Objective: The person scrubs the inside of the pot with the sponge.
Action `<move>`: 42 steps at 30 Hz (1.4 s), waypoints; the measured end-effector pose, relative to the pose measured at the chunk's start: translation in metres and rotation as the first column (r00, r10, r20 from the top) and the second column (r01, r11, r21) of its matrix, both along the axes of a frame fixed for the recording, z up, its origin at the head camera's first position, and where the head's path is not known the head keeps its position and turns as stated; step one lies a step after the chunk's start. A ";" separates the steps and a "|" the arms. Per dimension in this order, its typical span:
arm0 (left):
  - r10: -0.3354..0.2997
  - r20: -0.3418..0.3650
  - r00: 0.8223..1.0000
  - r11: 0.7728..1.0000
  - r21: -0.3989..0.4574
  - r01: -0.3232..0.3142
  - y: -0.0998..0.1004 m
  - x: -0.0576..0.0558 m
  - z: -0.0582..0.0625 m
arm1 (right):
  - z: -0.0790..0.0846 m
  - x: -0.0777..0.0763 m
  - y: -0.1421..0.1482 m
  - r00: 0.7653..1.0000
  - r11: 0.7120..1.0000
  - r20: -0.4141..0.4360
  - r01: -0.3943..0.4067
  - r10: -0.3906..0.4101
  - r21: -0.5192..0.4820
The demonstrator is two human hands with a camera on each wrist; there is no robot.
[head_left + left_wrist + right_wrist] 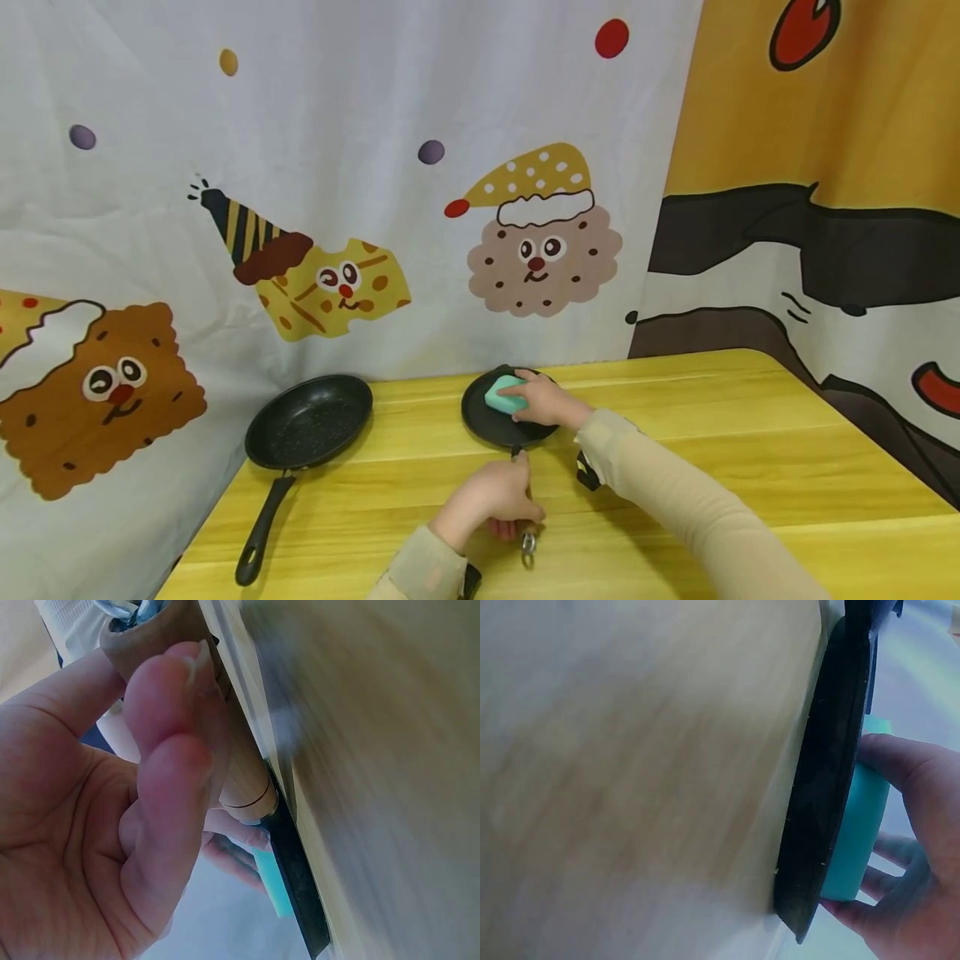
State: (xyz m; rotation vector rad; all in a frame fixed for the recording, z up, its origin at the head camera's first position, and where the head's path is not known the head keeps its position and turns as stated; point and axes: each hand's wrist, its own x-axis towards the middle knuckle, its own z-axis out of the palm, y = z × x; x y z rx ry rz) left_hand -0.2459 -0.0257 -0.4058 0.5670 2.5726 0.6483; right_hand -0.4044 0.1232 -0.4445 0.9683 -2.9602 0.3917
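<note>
A small flat black pan [480,414] lies on the wooden table, its handle pointing toward me. My left hand [497,496] grips that handle; the left wrist view shows the fingers curled about its wooden part [247,769], with a metal ring at the end. On the pan's surface, my right hand [547,402] holds a teal sponge [501,397]. In the right wrist view the thumb and fingers pinch opposite edges of the sponge [859,832], which sits flat against the pan. The sponge's underside is hidden.
A larger black frying pan [307,421] stands at the table's left, its dark handle [262,533] toward the near edge. Behind the yellow wooden table [690,417] hangs a white curtain [337,100] printed with cartoon figures. Another printed cloth [840,133] hangs at the right.
</note>
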 end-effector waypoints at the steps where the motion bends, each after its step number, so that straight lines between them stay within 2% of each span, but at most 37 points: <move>1: 0.000 -0.001 1.000 1.000 -0.002 0.000 0.000 0.000 0.000 | 0.000 0.000 0.001 1.000 1.000 0.000 -0.008 0.008 -0.010; 5: 0.002 -0.006 1.000 1.000 -0.007 -0.002 0.002 0.002 0.000 | 0.004 -0.001 0.006 0.999 0.993 0.013 -0.040 0.042 -0.109; 9: 0.005 -0.020 1.000 1.000 -0.008 -0.005 0.003 0.002 0.001 | 0.007 -0.001 0.018 0.999 0.963 0.019 -0.039 0.046 -0.266; 13: 0.004 -0.033 0.999 1.000 -0.012 -0.005 0.003 0.002 0.002 | 0.009 0.001 0.035 1.000 0.904 0.029 0.012 0.000 -0.427; 15: 0.003 -0.037 0.999 1.000 -0.011 -0.004 0.004 0.002 0.002 | 0.012 0.004 0.044 0.998 0.848 0.054 0.056 -0.032 -0.527; 17: 0.006 -0.029 1.000 1.000 -0.010 -0.006 0.004 0.002 0.002 | 0.014 0.008 0.053 0.994 0.783 0.088 0.105 -0.064 -0.613; 19: 0.007 -0.029 1.000 1.000 -0.006 -0.008 0.003 0.002 0.002 | 0.017 0.013 0.059 0.984 0.704 0.152 0.171 -0.090 -0.690; 21: 0.008 -0.031 1.000 1.000 -0.006 -0.008 0.003 0.002 0.002 | 0.018 0.017 0.063 0.968 0.612 0.237 0.238 -0.085 -0.754; 23: 0.004 -0.037 0.999 1.000 -0.009 -0.005 0.002 0.002 0.002 | 0.017 0.020 0.066 0.941 0.494 0.335 0.314 -0.048 -0.811; 27: -0.007 -0.051 0.999 1.000 -0.020 0.006 0.001 0.002 0.002 | 0.013 0.024 0.069 0.881 0.259 0.466 0.432 0.085 -0.864; 29: -0.005 -0.048 0.999 1.000 -0.017 0.004 0.001 0.002 0.002 | 0.011 0.024 0.071 0.851 0.178 0.508 0.484 0.133 -0.857; 31: 0.000 -0.039 0.999 1.000 -0.008 0.000 0.001 0.002 0.003 | 0.009 0.024 0.072 0.827 0.124 0.536 0.522 0.168 -0.844; 33: 0.006 -0.022 1.000 1.000 0.008 -0.006 0.001 0.002 0.003 | 0.006 0.023 0.074 0.809 0.101 0.554 0.545 0.196 -0.832; 35: 0.015 0.000 1.000 1.000 0.025 -0.015 0.000 0.001 0.002 | 0.003 0.023 0.074 0.794 0.093 0.566 0.560 0.224 -0.823; 37: 0.023 0.024 0.999 0.999 0.042 -0.024 0.000 0.000 0.002 | -0.001 0.023 0.073 0.782 0.102 0.577 0.571 0.236 -0.815; 39: 0.032 0.046 0.998 0.998 0.056 -0.035 -0.001 0.000 0.001 | -0.006 0.022 0.071 0.769 0.097 0.587 0.584 0.252 -0.806; 42: 0.035 0.057 0.998 0.997 0.069 -0.039 -0.001 -0.001 0.002 | -0.011 0.023 0.069 0.775 0.093 0.580 0.577 0.253 -0.812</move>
